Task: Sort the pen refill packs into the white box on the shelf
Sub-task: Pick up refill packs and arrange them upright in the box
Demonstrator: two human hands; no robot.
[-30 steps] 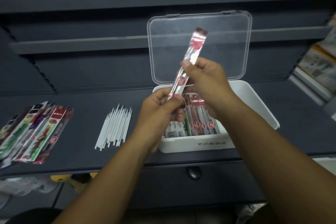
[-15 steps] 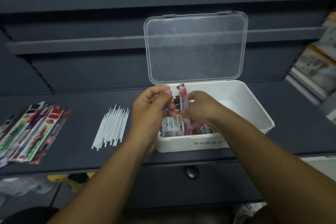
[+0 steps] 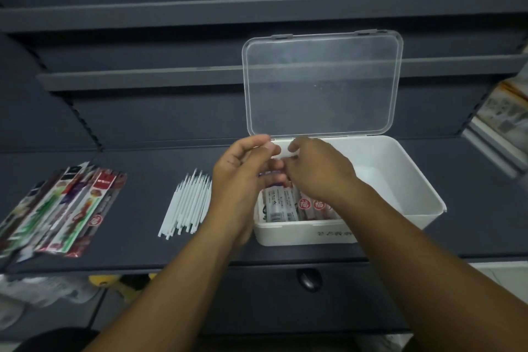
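Observation:
The white box (image 3: 411, 177) stands on the dark shelf with its clear lid (image 3: 323, 86) propped upright behind it. Several pen refill packs (image 3: 288, 206) with red round labels lie in its left half; the right half shows bare white floor. Both of my hands hover over the box's left side. My left hand (image 3: 243, 171) has loosely curled fingers and its thumb raised. My right hand (image 3: 317, 171) faces it, fingers relaxed. I see no pack lifted in either hand. A fan of colourful refill packs (image 3: 65, 208) lies on the shelf at the far left.
A bundle of bare white refill tubes (image 3: 187, 203) lies on the shelf between the loose packs and the box. Printed paper goods (image 3: 503, 114) are stacked on the right. Empty dark shelves rise behind. A dark knob (image 3: 309, 280) sits on the panel below the shelf edge.
A second ago both hands held a red-labelled pack up in front of the lid. It then went down into the box, and now the hands hover above the packs without it.

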